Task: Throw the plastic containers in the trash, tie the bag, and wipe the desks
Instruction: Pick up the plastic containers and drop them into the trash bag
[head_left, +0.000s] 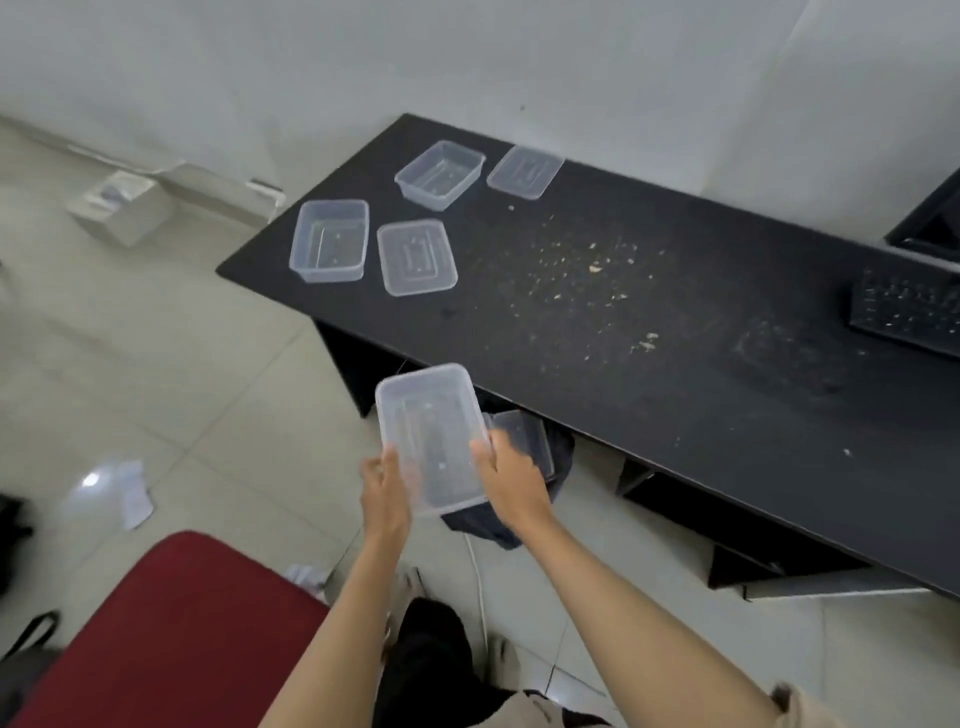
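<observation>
1. Fingers of the left hand (387, 493) and right hand (511, 483) curl round the near end of one clear container (431, 436).
2. It hangs off the surface (623, 364), long axis pointing away, directly above the dark trash bag (485, 522).
3. Four pieces (415, 257) wait at the far corner.

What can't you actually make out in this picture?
Head view only:
- Trash bag: mostly hidden behind the held container and the right hand.
- Keyboard: cut off by the right edge.
- Embossed marks on the near lid: too blurred to read.
- Left hand fingertips: hidden behind the container.
- Crumbs: too small to identify.
</observation>
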